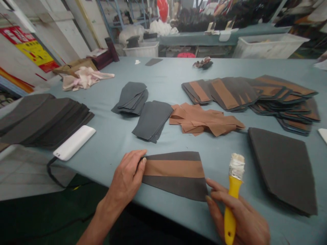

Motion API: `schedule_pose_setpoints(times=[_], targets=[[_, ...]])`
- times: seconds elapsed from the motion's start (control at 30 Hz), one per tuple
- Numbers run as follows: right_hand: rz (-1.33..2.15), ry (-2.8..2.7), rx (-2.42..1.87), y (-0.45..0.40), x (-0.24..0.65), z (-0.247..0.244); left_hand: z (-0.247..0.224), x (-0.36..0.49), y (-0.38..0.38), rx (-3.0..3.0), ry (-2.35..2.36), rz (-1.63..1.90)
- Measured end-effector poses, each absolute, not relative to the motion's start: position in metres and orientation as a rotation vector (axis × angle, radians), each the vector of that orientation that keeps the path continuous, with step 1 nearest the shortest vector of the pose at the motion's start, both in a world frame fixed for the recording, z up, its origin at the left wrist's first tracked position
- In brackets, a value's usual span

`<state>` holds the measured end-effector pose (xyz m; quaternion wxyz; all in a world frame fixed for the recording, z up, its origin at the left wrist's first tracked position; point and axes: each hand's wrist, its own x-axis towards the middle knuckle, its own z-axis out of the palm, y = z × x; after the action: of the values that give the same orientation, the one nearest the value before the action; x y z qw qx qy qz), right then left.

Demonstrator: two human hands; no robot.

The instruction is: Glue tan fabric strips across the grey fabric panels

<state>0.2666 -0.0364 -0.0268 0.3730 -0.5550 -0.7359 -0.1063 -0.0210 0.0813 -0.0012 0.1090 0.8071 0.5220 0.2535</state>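
Worn on the head of a person at a blue-green table (107, 132), the camera looks forward and down from above the near edge, with left hand (129, 172) and right hand (238, 212) close below and white bins (270, 47) farther off.

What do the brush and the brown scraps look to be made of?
The brush has a glossy yellow handle, probably plastic or painted wood, and a shiny, metal-looking ferrule. The brown scraps look like matte leather or faux leather: thin, crisp-edged, softly buckling.
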Motion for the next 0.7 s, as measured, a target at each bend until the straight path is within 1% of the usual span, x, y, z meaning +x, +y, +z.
schedule_pose_setpoints(times=[0.23, 0.4, 0.5, 0.63, 0.7], targets=[[-0.252, -1.851, -1.483, -0.033, 0.253, -0.027, -0.003, -0.02, 0.078, 2.37, 1.476, 0.698], [-0.184, -1.848, -1.568, -0.034, 0.253, -0.032, -0.001, -0.02, 0.047, 2.363, 1.506, 0.686], [-0.171, -1.839, -1.617, -0.033, 0.252, -0.034, 0.0, -0.019, 0.023, 2.322, 1.52, 0.747], [-0.167, -1.848, -1.679, -0.031, 0.252, -0.035, -0.004, -0.029, -0.017, 2.094, 1.588, 0.91], [-0.154, -1.864, -1.672, -0.03, 0.252, -0.036, -0.011, -0.04, -0.038, 1.868, 1.725, 0.875]])
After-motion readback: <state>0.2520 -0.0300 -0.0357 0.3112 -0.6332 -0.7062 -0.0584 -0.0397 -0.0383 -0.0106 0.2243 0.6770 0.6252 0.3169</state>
